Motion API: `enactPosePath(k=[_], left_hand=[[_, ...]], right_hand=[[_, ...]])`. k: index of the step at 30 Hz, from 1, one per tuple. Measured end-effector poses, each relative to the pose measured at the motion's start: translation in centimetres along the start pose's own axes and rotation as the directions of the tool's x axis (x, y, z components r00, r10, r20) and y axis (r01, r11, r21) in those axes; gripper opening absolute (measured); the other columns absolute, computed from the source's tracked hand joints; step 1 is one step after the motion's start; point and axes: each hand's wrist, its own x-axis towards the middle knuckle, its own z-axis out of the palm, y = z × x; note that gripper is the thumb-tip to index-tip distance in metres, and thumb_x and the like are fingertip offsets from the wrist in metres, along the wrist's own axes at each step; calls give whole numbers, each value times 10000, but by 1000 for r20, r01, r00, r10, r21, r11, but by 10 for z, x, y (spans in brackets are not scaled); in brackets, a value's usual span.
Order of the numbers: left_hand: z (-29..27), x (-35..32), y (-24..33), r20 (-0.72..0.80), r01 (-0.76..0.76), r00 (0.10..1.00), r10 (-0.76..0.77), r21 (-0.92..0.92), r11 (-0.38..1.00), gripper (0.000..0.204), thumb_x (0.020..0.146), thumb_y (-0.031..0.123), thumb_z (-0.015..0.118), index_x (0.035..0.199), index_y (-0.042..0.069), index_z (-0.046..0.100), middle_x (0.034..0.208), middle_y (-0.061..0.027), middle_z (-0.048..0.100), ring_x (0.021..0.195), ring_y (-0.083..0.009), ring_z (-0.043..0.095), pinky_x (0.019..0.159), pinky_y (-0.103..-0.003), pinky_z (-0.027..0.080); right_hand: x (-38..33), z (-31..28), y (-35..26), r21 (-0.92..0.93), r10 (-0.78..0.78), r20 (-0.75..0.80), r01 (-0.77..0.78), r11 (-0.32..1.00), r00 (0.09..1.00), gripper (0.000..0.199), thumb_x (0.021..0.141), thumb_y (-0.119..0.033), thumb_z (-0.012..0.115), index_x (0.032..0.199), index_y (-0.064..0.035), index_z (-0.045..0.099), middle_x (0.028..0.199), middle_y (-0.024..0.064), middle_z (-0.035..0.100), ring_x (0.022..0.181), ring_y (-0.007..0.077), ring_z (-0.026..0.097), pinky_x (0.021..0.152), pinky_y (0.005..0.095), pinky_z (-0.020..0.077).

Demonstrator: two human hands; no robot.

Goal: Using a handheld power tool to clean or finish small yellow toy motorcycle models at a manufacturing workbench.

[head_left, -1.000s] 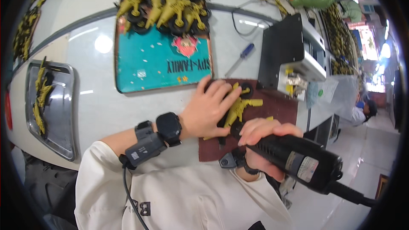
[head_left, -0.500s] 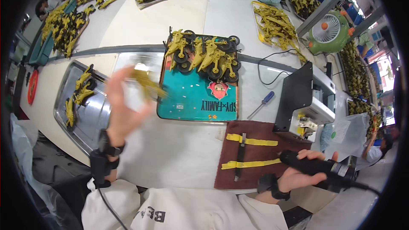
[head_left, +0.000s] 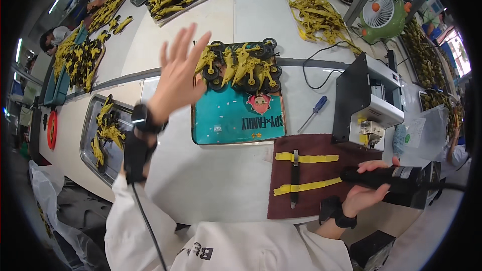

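- Your left hand (head_left: 178,73) is hanging raised above the desk (head_left: 211,180), fingers spread wide, palm open, gripping nothing. It's hovering just left of the teal board (head_left: 238,120), apart from it.
- You're wearing a black watch (head_left: 140,119) on that wrist, w/ a black strap unit below it & a cable running down the white sleeve.
- Your right hand (head_left: 369,190) is wrapping around a black power driver (head_left: 389,180), fingers closed on its barrel, thumb on top. It's lying roughly level, tip pointing left, at the right edge of the dark red mat (head_left: 311,200).
- The mat is sitting on the desk right in front of you; two yellow strips (head_left: 306,158) are lying across it w/ a slim black bar (head_left: 295,178) crossing both.
- The teal board is lying just up-left of the mat; yellow-and-black wheeled toy parts (head_left: 241,65) are piling on its far end.
- A blue-handled screwdriver (head_left: 314,113) is lying on the desk btwn the board & the black-and-white machine (head_left: 369,103), touching neither.
- A metal tray (head_left: 90,135) is sitting sunk into the desk at your left, holding a few more yellow parts (head_left: 103,130).
- A green fan (head_left: 384,12) is standing at the far right; more yellow parts are heaping on trays across the far desk.
- Other people are working at top left & far right; can't tell what their hands are doing.
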Motion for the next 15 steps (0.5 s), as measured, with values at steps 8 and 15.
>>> enactPosePath(k=[8, 15], left_hand=[[55, 34, -92, 580, 95, 812, -62, -27, 995, 890, 544, 199, 697, 1353, 105, 337, 1236, -164, 444, 1193, -346, 359, 968, -508, 276], [57, 4, -88, 347, 78, 936, -59, -40, 996, 938, 513, 251, 728, 1355, 132, 334, 1149, -154, 473, 1158, -332, 382, 984, -546, 238]], right_hand=[[-6, -8, 8, 28, -98, -58, 99, 995, 994, 857, 788, -720, 392, 1220, 14, 297, 676, 77, 502, 490, 154, 477, 477, 293, 416], [11, -7, 14, 64, -19, -42, 22, 998, 999, 870, 800, -711, 392, 1246, 30, 299, 665, 71, 498, 499, 140, 480, 479, 262, 410]])
